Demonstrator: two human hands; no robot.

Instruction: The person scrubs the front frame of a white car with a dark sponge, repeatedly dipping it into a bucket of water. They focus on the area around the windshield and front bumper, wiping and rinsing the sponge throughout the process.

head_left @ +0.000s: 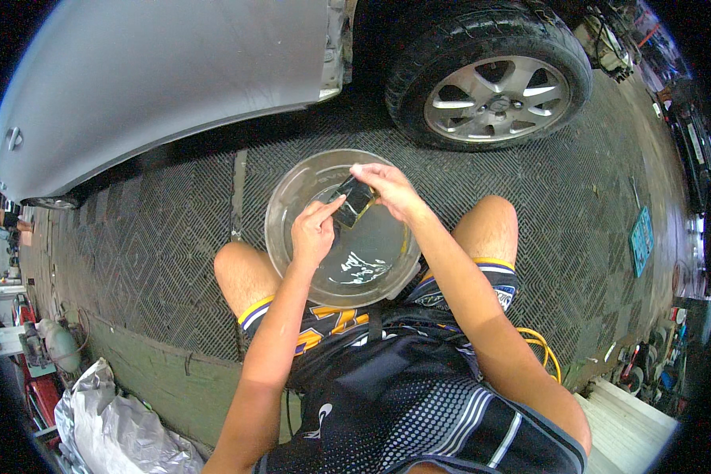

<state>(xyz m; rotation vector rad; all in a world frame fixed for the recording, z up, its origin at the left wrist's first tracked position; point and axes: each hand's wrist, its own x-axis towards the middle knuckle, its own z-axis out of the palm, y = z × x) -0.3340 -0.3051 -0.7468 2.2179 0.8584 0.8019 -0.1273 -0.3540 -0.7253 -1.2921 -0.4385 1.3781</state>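
Note:
A small black rectangular piece (349,207) with a yellowish lower edge is held tilted above a round clear plastic tub (280,225). My right hand (391,192) grips it by its upper right side, thumb and fingers closed on it. My left hand (314,231) is at the piece's left side, its index finger stretched out onto the dark face and the other fingers curled. The exact kind of the piece does not show. Shiny liquid, with bright reflections, lies in the tub, which sits between my bent knees.
A silver-grey car body (174,63) stands ahead on the left, its wheel (498,99) just beyond the tub. Dark ribbed mats (174,261) cover the floor. Crumpled silver sheeting (118,419) lies at lower left, a yellow hose (541,344) by my right side. Tools (648,359) crowd the right edge.

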